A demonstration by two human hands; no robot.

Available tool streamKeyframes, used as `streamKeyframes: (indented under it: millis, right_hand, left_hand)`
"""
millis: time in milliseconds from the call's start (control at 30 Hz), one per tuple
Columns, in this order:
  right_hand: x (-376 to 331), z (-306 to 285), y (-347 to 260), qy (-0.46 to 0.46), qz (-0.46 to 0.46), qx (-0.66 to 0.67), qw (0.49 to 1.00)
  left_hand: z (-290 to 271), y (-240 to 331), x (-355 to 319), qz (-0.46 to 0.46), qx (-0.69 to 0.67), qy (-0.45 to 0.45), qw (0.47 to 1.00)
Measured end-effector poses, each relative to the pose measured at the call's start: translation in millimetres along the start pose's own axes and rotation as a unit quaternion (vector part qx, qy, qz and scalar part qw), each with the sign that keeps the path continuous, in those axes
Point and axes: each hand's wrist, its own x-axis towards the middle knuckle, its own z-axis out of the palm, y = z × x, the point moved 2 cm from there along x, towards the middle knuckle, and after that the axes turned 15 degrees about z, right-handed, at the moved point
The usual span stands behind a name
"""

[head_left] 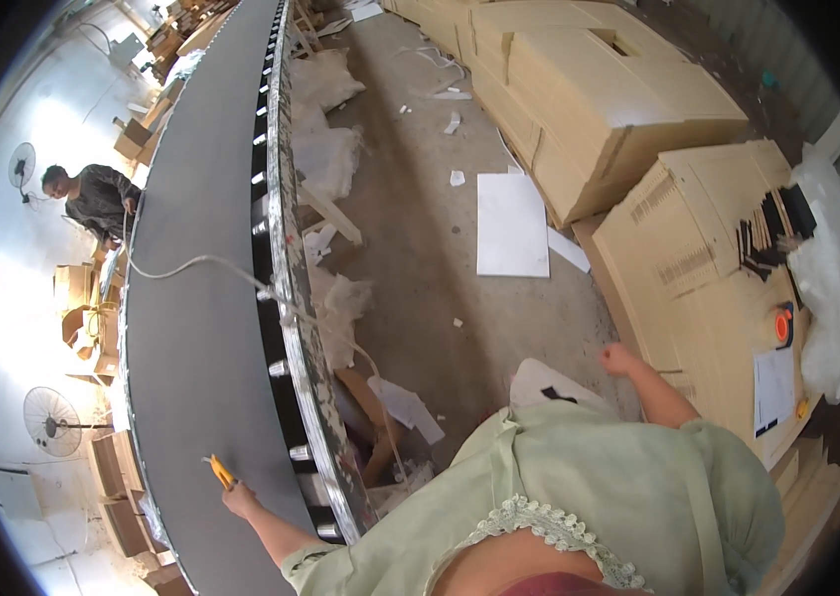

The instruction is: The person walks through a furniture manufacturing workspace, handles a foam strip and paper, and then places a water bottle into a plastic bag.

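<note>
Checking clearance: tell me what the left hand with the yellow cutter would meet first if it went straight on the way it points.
The left hand points its yellow cutter up and left across the dark conveyor belt. It would probably meet the belt surface first, though depth is unclear.

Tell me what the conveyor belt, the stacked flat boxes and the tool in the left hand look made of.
Conveyor belt: dark grey, matte, probably rubber or coated fabric, in a metal frame.
Stacked flat boxes: tan corrugated cardboard; fold lines and slots show.
Tool in the left hand: yellow-orange casing, likely plastic; too small to be sure.
</note>
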Motion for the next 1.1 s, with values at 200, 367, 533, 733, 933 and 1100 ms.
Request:
streamKeyframes:
  millis: [200, 367, 533, 733, 933, 1100]
  right_hand:
    - [69.5, 36.6, 66.8, -0.058, -0.001, -0.138, 0.989]
    - [168.4, -40.9, -30.2, 0.003, -0.135, -0.040, 0.990]
    - [308.9, -133.7, -245.6, 0.087, -0.130, -0.095, 0.983]
    - [370.0, -274.4, -473.5, 0.060, -0.147, -0.068, 0.985]
    - [421.7, -316.0, -579.8, 0.002, -0.198, -0.011, 0.980]
    - [478.9, -346.5, -531.0, -0.076, -0.123, -0.187, 0.972]
  left_hand:
    - [61.5, 36.3, 17.7, 0.000, 0.319, -0.017, 0.948]
    - [103.0, 72.3, 14.1, 0.119, 0.137, 0.132, 0.974]
    - [184.1, 259.3, 3.1, 0.211, -0.130, 0.146, 0.958]
    - [291.6, 535.5, -5.0, 0.257, -0.324, -0.103, 0.905]
    - [428.1, 683.7, 50.3, 0.287, -0.329, -0.244, 0.866]
    - [557.2, 856.9, 89.6, 0.321, -0.317, -0.399, 0.798]
